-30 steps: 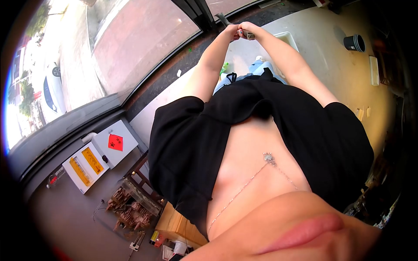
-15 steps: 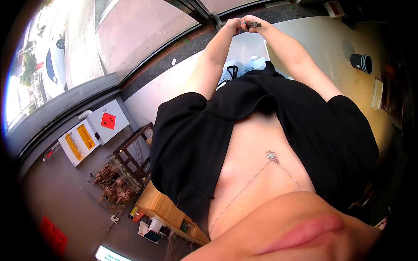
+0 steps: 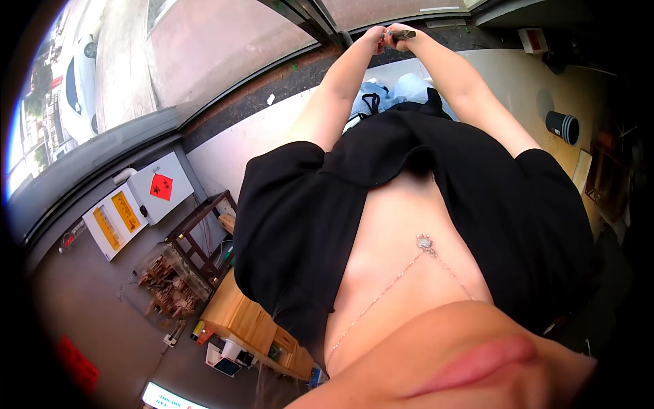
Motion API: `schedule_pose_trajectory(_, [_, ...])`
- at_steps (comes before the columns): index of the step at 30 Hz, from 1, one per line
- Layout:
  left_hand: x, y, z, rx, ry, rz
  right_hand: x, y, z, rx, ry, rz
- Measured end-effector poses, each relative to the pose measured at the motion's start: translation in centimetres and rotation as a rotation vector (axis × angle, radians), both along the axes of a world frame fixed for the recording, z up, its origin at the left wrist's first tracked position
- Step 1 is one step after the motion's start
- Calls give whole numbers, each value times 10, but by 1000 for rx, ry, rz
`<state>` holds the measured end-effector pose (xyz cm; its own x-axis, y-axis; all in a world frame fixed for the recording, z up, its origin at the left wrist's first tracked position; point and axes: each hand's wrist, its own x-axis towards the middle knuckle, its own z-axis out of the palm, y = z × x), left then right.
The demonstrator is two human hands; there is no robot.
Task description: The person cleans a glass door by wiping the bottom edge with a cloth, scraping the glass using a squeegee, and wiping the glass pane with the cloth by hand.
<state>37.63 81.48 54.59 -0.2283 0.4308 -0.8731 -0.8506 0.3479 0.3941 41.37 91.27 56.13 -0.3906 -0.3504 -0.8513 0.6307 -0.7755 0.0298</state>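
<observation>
At the top of the head view, both my arms are stretched out and my hands meet beside the window frame. My right hand [image 3: 399,39] is closed around a short dark object [image 3: 407,34] with a brownish, handle-like end that sticks out to the right. What kind of thing it is I cannot make out. My left hand [image 3: 376,39] is right beside it with fingers curled in. Whatever it grips, if anything, is hidden by the fingers. Light blue cloth [image 3: 409,88] shows below the hands, beyond my black top [image 3: 286,225].
Large glass panes [image 3: 231,48] with a dark frame [image 3: 310,20] stand ahead and left; a white car [image 3: 80,82] is outside. To the right, dark stacked cups [image 3: 563,127] are on a pale surface [image 3: 497,75]. White wall boxes [image 3: 160,187] and a wooden cabinet [image 3: 238,310] are on the left.
The view has turned slightly, so the surroundings have shifted a little. My hands stay together and sit slightly farther right in the view, with the dark object still in my right hand.
</observation>
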Motion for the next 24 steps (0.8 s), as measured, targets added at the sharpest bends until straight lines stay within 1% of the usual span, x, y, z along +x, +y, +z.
schedule_pose_trajectory(2, [-8,2,-9,21,-47,10,-6,4,-1,-6,21,49])
schedule_pose_trajectory(3, [-11,2,-8,8,-28,-1,-11,3,3,12,25,63])
schedule_pose_trajectory(4, [-17,2,-12,46,-44,-30,-17,6,-5,-13,4,93])
schedule_pose_trajectory(8, [-30,-1,-26,-62,-60,104,-34,-1,-20,21,30,75])
schedule_pose_trajectory(10, [-33,-2,-21,-62,-76,160,-42,-3,-22,-21,-14,52])
schedule_pose_trajectory(13, [-43,6,-35,-76,-41,218,-53,1,-24,-23,-65,-38])
schedule_pose_trajectory(14, [-48,10,-53,-22,-82,275,-54,4,-22,-12,-71,-63])
schedule_pose_trajectory(15, [-49,15,-53,22,-117,286,-57,9,-24,-23,-113,-99])
schedule_pose_trajectory(16, [-52,22,-52,70,-149,295,-58,17,-25,-14,-94,-72])
schedule_pose_trajectory(18, [-52,41,-58,160,-211,402,-61,37,-27,5,-56,-17])
schedule_pose_trajectory(21, [-49,81,-63,268,-291,505,-57,78,-30,12,-12,-28])
schedule_pose_trajectory(22, [-47,95,-63,295,-316,526,-56,93,-28,10,-6,-30])
schedule_pose_trajectory(24, [-43,128,-64,234,-261,539,-55,123,-32,-38,-84,-92])
